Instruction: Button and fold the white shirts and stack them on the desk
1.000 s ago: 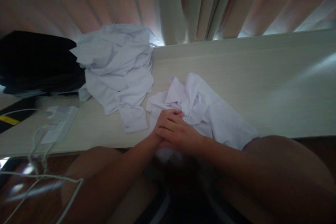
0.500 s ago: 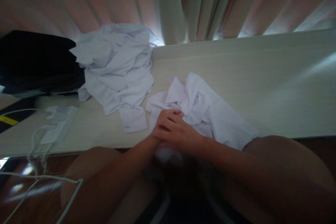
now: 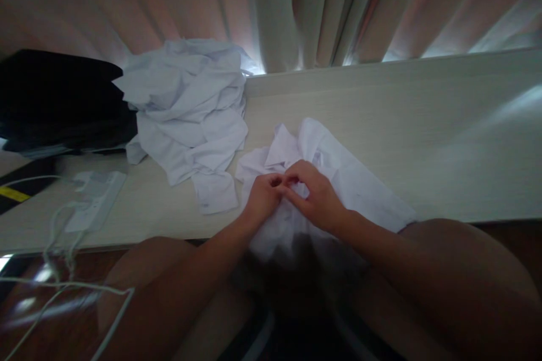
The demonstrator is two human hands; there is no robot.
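Two hands meet on one crumpled white cloth (image 3: 339,180) at the near edge of the pale table (image 3: 423,135). Far to the left lies a dark bundle (image 3: 59,101), with a white power strip (image 3: 95,197) and its cords in front of it. Next comes a heap of white clothes (image 3: 190,118), just beside the crumpled cloth but not under the hands. The left hand (image 3: 262,200) comes next. Its fingers are bent and pinch a bit of the cloth. The right hand (image 3: 317,197) is close beside it, and its fingers pinch the cloth too. The fingertips of both hands almost touch at the same spot.

Most of the cloth lies on the far side of the fingers and off to the right. Its long side runs from the middle of the table down toward the right knee (image 3: 457,259). A small part hangs over the table edge below the hands. Both hands look equally near, since both already grip it.
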